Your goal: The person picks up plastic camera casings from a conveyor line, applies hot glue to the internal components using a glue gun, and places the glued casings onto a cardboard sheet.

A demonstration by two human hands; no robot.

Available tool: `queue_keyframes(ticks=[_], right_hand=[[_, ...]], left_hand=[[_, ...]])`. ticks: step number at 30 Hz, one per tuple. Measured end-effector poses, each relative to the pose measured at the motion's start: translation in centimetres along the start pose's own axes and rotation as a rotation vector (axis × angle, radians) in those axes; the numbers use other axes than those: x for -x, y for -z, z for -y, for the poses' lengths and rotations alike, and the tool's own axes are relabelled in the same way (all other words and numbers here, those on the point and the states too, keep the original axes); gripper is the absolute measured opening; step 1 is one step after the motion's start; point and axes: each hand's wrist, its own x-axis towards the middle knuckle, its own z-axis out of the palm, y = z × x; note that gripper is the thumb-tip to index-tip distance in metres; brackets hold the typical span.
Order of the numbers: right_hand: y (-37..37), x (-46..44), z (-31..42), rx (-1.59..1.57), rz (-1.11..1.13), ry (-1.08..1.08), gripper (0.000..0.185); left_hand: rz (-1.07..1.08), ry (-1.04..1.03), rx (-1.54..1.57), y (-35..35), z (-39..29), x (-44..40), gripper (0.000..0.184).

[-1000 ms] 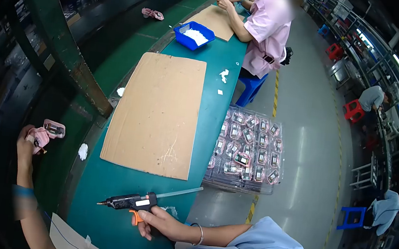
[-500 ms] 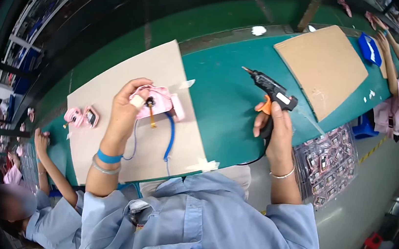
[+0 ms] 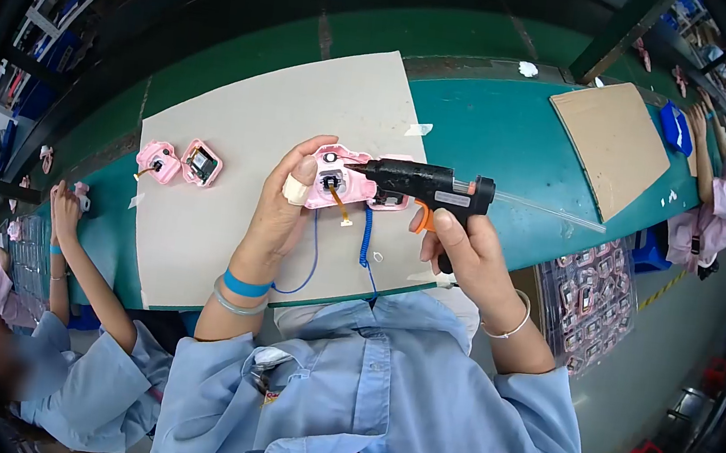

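Observation:
My left hand [image 3: 288,196], with a wrapped thumb and a blue wrist band, grips an open pink plastic housing [image 3: 356,192] over the cardboard sheet. A black round part and a yellow-brown ribbon cable [image 3: 341,209] show on it. The other half of the housing [image 3: 393,199] lies partly behind the glue gun. In my right hand [image 3: 472,255] is a black hot glue gun [image 3: 413,179] with an orange trigger; a clear glue stick [image 3: 548,212] sticks out of its back. The nozzle points left at the housing's inside; whether it touches cannot be told.
Another opened pink housing [image 3: 201,163] rests on the cardboard sheet [image 3: 199,248], left. A coiled blue cord [image 3: 367,240] runs toward my body. At right are a brown board [image 3: 609,152], a blue bin [image 3: 675,128] and a plastic tray of pink parts [image 3: 588,310]. Co-workers sit on both sides.
My right hand has brought the glue gun leftward and down, from over the green table to the housing. The pink housing now lies turned with its inside parts showing. The view has shifted.

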Motion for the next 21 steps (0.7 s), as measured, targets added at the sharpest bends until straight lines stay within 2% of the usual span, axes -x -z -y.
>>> queue_keyframes(ticks=[10, 21], right_hand=[[-1.3, -2.2, 0.1, 0.199, 0.038, 0.002, 0.025], [-1.3, -2.7, 0.1, 0.269, 0.002, 0.036, 0.026]], left_hand=[[-0.001, -0.111, -0.15, 0.5, 0.5, 0.1, 0.054], [-0.007, -0.093, -0.182, 0.5, 0.7, -0.3, 0.055]])
